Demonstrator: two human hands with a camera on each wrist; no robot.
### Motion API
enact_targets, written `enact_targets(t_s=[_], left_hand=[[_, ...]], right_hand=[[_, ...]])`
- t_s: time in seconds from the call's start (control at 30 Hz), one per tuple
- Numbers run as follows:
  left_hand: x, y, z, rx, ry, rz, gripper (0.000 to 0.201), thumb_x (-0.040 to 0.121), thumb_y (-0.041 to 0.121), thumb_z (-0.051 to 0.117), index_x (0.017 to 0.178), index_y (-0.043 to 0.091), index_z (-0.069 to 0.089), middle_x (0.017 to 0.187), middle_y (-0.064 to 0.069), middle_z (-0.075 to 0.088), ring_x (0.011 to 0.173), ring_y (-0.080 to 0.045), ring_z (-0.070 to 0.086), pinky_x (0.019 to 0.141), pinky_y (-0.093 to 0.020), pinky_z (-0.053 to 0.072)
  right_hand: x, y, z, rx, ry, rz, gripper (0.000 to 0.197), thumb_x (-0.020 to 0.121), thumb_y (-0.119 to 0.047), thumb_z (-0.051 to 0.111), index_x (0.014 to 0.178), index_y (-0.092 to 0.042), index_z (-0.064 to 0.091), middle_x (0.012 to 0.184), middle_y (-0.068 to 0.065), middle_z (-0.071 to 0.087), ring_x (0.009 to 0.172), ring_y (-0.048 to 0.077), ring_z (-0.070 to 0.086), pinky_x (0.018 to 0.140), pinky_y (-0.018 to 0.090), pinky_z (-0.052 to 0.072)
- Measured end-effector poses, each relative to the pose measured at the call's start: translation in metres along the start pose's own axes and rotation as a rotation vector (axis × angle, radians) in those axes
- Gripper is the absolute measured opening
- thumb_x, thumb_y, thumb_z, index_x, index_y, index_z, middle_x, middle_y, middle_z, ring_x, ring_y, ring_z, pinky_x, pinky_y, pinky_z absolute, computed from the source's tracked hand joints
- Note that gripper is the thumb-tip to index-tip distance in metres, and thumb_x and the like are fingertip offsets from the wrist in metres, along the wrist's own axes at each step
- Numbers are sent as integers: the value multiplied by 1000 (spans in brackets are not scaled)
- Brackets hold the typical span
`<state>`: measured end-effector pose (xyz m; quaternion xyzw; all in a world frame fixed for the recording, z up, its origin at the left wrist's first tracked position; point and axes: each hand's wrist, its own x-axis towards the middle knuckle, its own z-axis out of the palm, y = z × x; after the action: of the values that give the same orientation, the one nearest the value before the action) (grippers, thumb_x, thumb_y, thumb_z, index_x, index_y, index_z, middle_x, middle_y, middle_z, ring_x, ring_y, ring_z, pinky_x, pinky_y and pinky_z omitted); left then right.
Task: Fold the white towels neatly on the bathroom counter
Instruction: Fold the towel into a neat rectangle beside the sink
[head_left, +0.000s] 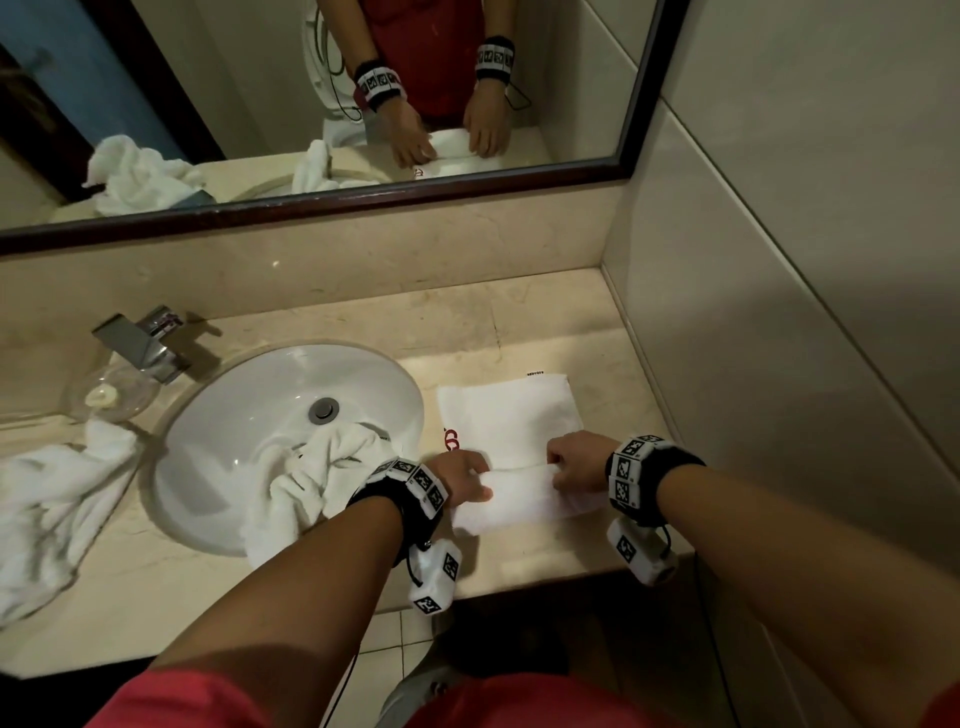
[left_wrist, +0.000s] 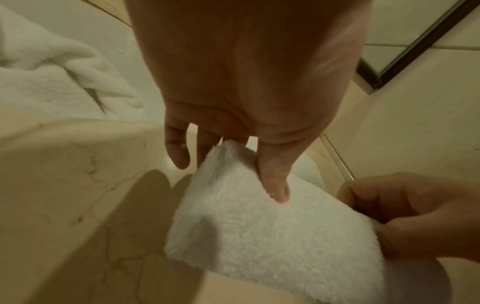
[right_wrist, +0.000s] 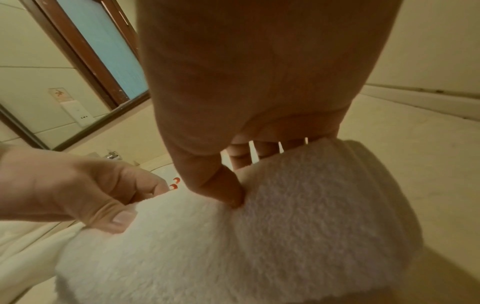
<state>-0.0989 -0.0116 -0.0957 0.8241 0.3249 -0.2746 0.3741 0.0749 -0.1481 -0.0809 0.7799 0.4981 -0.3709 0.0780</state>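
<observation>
Right of the sink, both the left hand and right hand pinched the towel's near edge; uneven pulling risked a crooked fold.

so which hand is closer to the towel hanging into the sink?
Left. The left hand pinches the flat towel's near edge right beside the crumpled towel hanging into the sink; the right hand grips the same edge farther away.

Dim, warm light over the bathroom counter, as I saw it from the rig.
The head view bowed straight lines near its edges and darkened at the corners. Both wrist views were soft and grainy; the left hand cast shadows onto the white towel.
</observation>
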Motion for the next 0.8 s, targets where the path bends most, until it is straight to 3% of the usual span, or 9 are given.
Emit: enact_targets(t_s=[0.17, 0.3, 0.43, 0.53, 0.6, 0.7, 0.8], left_hand=[[-8, 3, 13, 28, 36, -22, 36, 88, 30, 66, 122, 20, 61, 119, -1, 63, 112, -19, 57, 88, -21, 39], [-9, 5, 22, 92, 156, -33, 33, 86, 32, 65, 118, 28, 64, 118, 2, 65, 110, -19, 58, 93, -26, 45], [-14, 6, 31, 73, 425, -33, 20, 79, 29, 68, 96, 35, 60, 105, 6, 65, 101, -21, 58, 91, -38, 49], [-16, 7, 42, 137, 564, 106, 18, 75, 19, 65, 89, 29, 62, 101, 2, 61, 96, -25, 55, 81, -38, 48], [-16, 5, 50, 181, 624, 194, 21, 71, 10, 63, 84, 25, 67, 95, -1, 60, 91, -29, 55, 75, -38, 47], [-15, 4, 59, 261, 698, 267, 27, 69, 5, 64, 88, 24, 70, 92, -2, 63, 87, -31, 56, 69, -36, 43], [-22, 5, 63, 328, 704, 276, 30, 75, 23, 60, 104, 23, 67, 103, -3, 61, 95, -29, 53, 74, -36, 40]], right_hand=[[-14, 0, 10, 54, 1, 11, 42, 82, -25, 62, 123, -21, 51, 122, 3, 59, 107, 24, 57, 85, 30, 47], [-19, 2, 19, -46, 174, -69, 42, 79, -23, 60, 120, -24, 50, 121, 0, 52, 109, 22, 49, 87, 34, 46], [-22, 2, 29, -170, 439, -227, 27, 73, -13, 64, 100, -17, 61, 104, 6, 55, 94, 28, 52, 70, 34, 42], [-23, 3, 41, -230, 526, -310, 25, 56, -4, 74, 77, -15, 65, 80, 6, 59, 69, 30, 57, 53, 35, 44], [-22, 4, 43, -246, 569, -328, 28, 50, -3, 78, 71, -17, 65, 74, 3, 59, 63, 28, 56, 50, 32, 43], [-20, 5, 45, -253, 620, -371, 28, 48, 0, 82, 66, -16, 68, 71, 3, 62, 60, 28, 58, 49, 29, 45], [-19, 7, 46, -273, 622, -370, 25, 50, -1, 85, 66, -15, 71, 72, 3, 65, 61, 28, 59, 51, 28, 45]])
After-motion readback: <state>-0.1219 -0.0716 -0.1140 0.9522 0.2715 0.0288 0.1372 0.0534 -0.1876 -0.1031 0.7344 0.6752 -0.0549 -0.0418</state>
